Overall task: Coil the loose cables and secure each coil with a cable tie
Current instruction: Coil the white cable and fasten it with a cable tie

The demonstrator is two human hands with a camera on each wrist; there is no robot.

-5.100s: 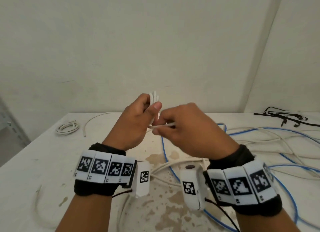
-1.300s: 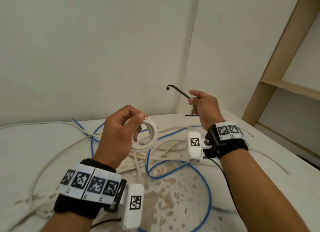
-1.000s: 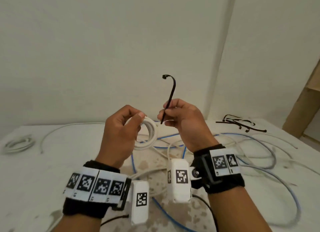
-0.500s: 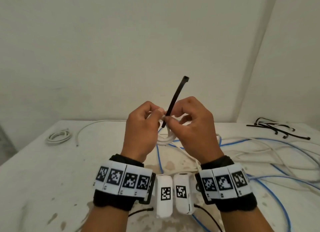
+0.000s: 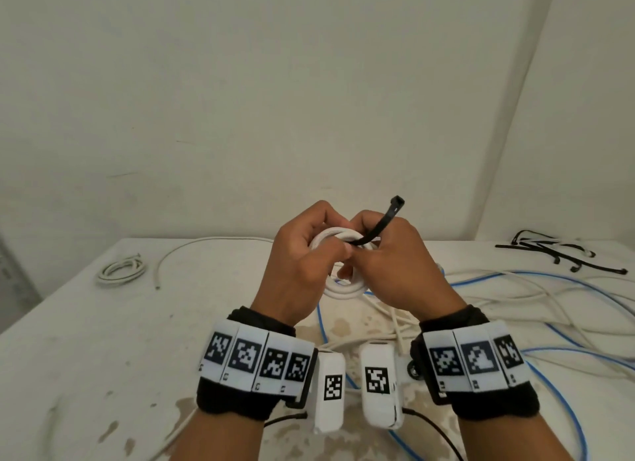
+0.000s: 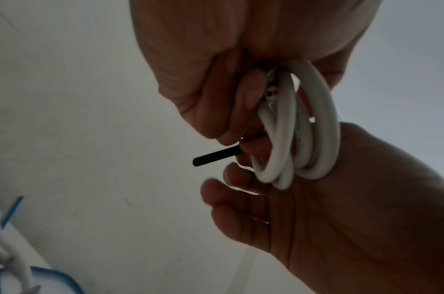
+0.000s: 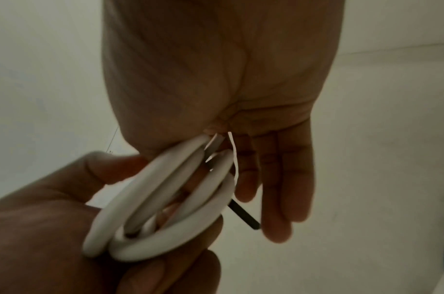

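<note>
At frame centre, our left hand (image 5: 295,271) grips the white coil (image 5: 338,290) while our right hand (image 5: 395,271) pinches the cable tie (image 5: 378,227); loosening could spring the loops apart.

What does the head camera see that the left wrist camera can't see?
Only the head view shows the tie's square head, the spare black ties and a finished small coil on the table. Only the left wrist view shows the tie's plain tip poking through. Both show the white coil and both hands.
</note>
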